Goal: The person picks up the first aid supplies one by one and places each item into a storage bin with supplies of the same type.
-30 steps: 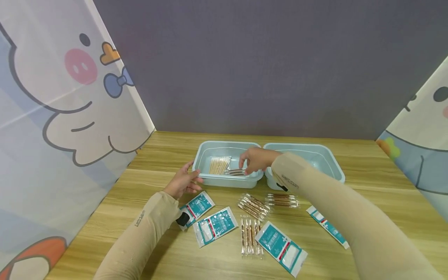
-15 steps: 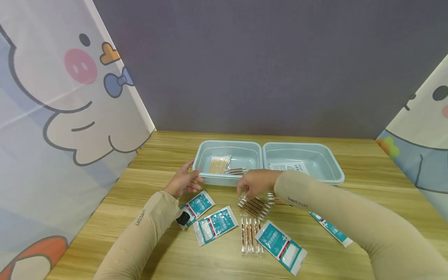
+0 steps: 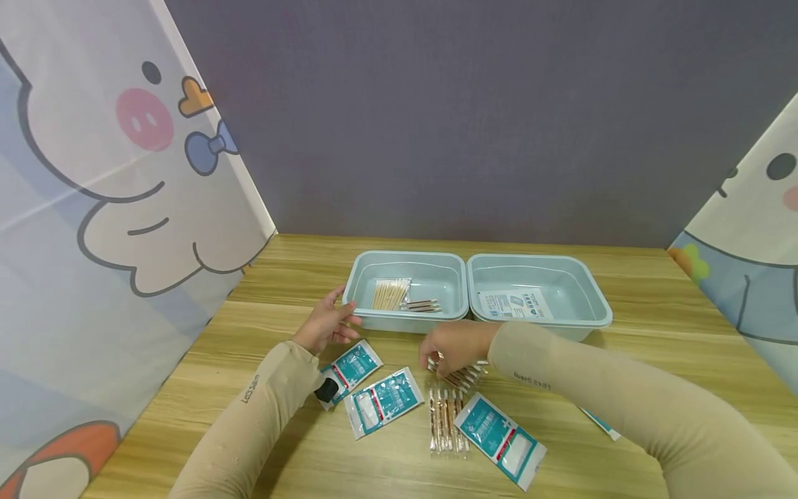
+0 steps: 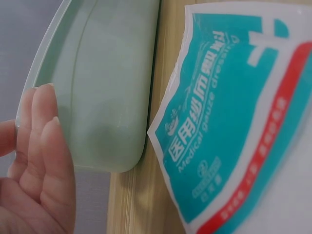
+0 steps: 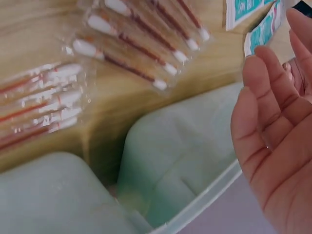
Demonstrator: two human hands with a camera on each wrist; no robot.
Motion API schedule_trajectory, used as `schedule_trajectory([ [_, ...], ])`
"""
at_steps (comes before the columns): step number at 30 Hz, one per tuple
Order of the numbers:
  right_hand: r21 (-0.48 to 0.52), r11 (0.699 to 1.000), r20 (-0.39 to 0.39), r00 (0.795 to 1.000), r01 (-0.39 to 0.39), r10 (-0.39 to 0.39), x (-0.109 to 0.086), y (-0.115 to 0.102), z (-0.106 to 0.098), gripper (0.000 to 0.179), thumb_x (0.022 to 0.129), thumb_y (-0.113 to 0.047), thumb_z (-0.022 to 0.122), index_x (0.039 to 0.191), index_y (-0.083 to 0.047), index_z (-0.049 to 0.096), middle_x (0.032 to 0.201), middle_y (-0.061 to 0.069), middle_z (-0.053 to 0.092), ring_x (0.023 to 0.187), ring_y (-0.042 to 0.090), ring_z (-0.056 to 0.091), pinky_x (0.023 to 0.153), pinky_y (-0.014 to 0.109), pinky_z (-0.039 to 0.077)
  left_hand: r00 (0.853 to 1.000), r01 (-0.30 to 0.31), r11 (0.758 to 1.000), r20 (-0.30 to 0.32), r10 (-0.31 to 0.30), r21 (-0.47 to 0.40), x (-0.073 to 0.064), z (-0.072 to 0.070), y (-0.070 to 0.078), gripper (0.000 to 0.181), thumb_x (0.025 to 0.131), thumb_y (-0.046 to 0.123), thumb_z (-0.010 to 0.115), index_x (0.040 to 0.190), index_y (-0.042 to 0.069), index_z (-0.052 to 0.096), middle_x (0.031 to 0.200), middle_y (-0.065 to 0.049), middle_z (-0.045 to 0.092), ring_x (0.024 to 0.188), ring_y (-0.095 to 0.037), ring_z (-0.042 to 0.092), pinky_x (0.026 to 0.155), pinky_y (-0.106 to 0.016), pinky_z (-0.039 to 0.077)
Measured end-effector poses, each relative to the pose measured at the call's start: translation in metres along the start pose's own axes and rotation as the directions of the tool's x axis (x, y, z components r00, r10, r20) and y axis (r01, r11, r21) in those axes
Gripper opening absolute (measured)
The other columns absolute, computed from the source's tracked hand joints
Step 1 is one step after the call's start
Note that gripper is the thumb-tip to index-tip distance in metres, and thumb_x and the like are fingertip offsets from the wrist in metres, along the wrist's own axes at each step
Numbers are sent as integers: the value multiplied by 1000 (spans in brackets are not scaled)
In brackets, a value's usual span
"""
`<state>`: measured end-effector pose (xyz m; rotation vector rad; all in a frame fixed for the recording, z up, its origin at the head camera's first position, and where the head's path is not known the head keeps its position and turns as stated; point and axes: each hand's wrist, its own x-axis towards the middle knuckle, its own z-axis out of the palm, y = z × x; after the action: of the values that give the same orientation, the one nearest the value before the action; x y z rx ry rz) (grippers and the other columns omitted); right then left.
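Observation:
My left hand [image 3: 329,320] holds the left front corner of the left pale-blue plastic basin [image 3: 399,323]; in the left wrist view, thumb and fingers lie on either side of its rim. In that basin lie a bag of wooden cotton swabs [image 3: 391,294] and a pack of brown iodine swabs [image 3: 421,305]. My right hand [image 3: 458,346] reaches down over another iodine swab pack [image 3: 466,376], partly covering it. In the right wrist view, its bent fingers appear apart from the pack, with nothing between them.
The right basin [image 3: 580,287] holds a white printed packet [image 3: 514,303]. Several teal gauze packets [image 3: 384,402] lie on the wooden table [image 3: 299,443]. One more swab pack [image 3: 447,421] lies nearest the front; another [image 5: 39,105] shows in the right wrist view. A grey wall [image 3: 449,118] stands behind.
My right hand has left the iodine swab pack inside the left basin and come forward, down over a pack on the table. The left hand has stayed at the basin's corner.

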<state>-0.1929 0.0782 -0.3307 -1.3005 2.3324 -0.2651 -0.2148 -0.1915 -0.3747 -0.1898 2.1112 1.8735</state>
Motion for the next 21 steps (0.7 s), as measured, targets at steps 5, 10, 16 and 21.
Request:
schedule_trajectory([
  [5,-30,999,16,999,37,-36,1,-3,8,19,78,-3,74,93,-14,70,92,-6,63,81,5,52,75,22,46,1000,1,1000,2,-1,-5,1,-1,-1,62,103,19,45,155,19,10,73,-5,65,46,-10,60,46,-24,49],
  [10,-86,996,42,999,32,-29,0,-8,17,20,78,-7,76,92,-20,71,95,-12,59,84,2,51,77,21,46,1000,2,1000,7,-2,-7,1,-1,-1,62,104,20,44,155,19,9,73,-4,65,47,-11,60,46,-25,49],
  [16,-193,974,63,992,120,-110,4,-2,31,27,75,-10,79,94,-28,71,91,-15,56,85,2,52,74,21,47,1000,0,1000,-3,0,-6,1,0,-1,61,104,19,44,155,19,10,72,-4,65,47,-10,60,47,-24,49],
  [21,-242,957,65,986,162,-151,7,1,43,30,74,-11,80,95,-31,71,87,-16,54,80,1,51,71,21,46,1000,-1,1000,-9,1,-8,1,1,-1,61,104,19,44,155,21,12,71,-3,65,46,-10,60,47,-25,49],
])
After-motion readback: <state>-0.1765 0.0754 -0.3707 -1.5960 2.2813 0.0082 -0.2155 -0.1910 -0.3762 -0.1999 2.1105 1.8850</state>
